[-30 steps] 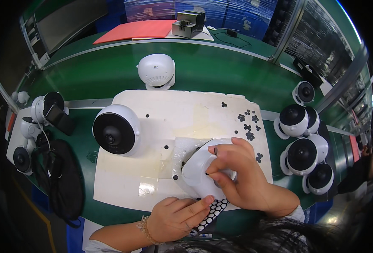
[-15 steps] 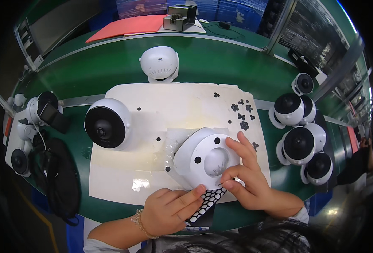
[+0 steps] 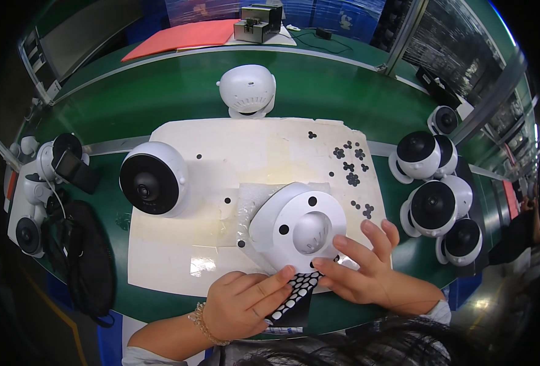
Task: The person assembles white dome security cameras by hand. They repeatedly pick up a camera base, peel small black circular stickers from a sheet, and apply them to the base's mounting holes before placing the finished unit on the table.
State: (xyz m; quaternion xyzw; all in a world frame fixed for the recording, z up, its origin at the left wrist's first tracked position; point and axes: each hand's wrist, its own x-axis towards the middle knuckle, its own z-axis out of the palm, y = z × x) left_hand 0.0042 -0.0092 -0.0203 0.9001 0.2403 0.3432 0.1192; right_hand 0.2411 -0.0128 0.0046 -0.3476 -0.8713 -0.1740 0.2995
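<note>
A white security camera lies on bubble wrap with its round base turned toward me. Two black round pads sit on the base's ring, and a third shows at its near edge under my fingertip. My right hand touches there with its index finger, the other fingers spread and nothing visible in them. Below the base, my left hand is closed on a sticker sheet of black with white round holes. Its index fingertip rests against the base's near edge.
Under the work is a pale board with loose black dots and clusters. A white camera with black face stands on its left. Another camera stands behind; several more crowd the right. A black bag lies left.
My right hand has drawn back a little and its fingers opened from a pinch. A black dot now shows on the base's near edge. The camera at the back has shifted right.
</note>
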